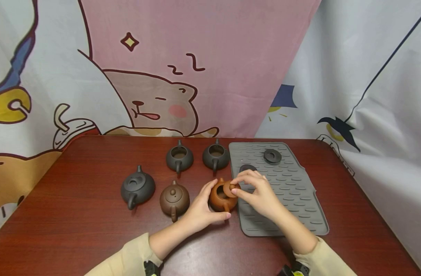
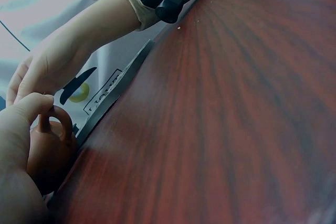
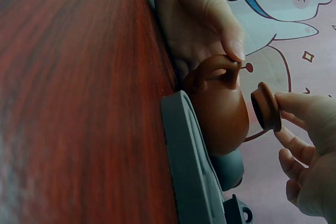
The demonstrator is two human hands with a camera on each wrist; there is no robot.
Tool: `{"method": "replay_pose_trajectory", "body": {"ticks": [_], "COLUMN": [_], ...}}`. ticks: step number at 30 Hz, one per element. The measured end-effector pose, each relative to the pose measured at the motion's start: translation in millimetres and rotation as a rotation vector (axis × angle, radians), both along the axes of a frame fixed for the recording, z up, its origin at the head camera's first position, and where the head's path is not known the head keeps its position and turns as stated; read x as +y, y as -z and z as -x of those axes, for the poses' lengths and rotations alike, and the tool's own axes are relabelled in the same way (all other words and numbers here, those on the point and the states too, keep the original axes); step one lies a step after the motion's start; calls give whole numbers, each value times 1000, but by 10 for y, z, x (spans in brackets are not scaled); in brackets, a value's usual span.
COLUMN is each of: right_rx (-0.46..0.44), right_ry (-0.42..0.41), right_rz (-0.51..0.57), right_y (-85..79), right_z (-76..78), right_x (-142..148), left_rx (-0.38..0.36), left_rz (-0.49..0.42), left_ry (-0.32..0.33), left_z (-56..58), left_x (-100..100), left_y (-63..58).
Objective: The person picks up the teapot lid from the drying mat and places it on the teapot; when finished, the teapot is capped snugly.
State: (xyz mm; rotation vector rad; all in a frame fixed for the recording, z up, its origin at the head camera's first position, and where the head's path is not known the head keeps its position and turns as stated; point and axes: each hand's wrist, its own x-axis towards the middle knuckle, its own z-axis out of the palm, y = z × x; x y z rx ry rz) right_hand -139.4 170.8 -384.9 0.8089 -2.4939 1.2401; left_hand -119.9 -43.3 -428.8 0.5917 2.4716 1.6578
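Note:
An orange-brown clay teapot (image 1: 215, 202) stands uncovered at the left edge of the grey mat (image 1: 283, 214). My left hand (image 1: 203, 212) holds it, fingers along its left side and thumb by the handle. In the right wrist view that thumb touches the top of the teapot's handle (image 3: 215, 64). Its small round lid (image 3: 268, 106) is pinched by the knob between thumb and fingers of my right hand (image 1: 259, 193). The lid is tilted and held above the teapot's opening, apart from the body. In the left wrist view the lid is hidden.
Left of my left hand is a lidded brown teapot (image 1: 174, 197), with a lidded dark grey teapot (image 1: 138, 188) farther left. Two lidless dark teapots, one left (image 1: 179, 163) and one right (image 1: 215, 161), stand behind. Dark lids, one far (image 1: 272, 156) and one nearer (image 1: 247, 168), lie on the mat.

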Motion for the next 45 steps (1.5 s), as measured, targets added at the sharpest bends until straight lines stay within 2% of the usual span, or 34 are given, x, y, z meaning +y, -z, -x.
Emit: {"method": "replay_pose_trajectory", "body": {"ticks": [15, 25, 39, 45], "right_rx": [4, -12, -12, 12], "right_ry": [-14, 1, -9, -5], "right_rz": [-16, -51, -35, -26], "right_y": [86, 128, 179, 186], "right_z": [63, 74, 88, 90], "right_x": [-154, -190, -175, -161], "left_rx": [1, 43, 21, 15], "left_rz": [-12, -13, -18, -63], "left_ry": [7, 3, 5, 9], "left_z": [-9, -3, 1, -13], "left_x": [-3, -1, 3, -17], "left_y": [-2, 17, 12, -14]}}
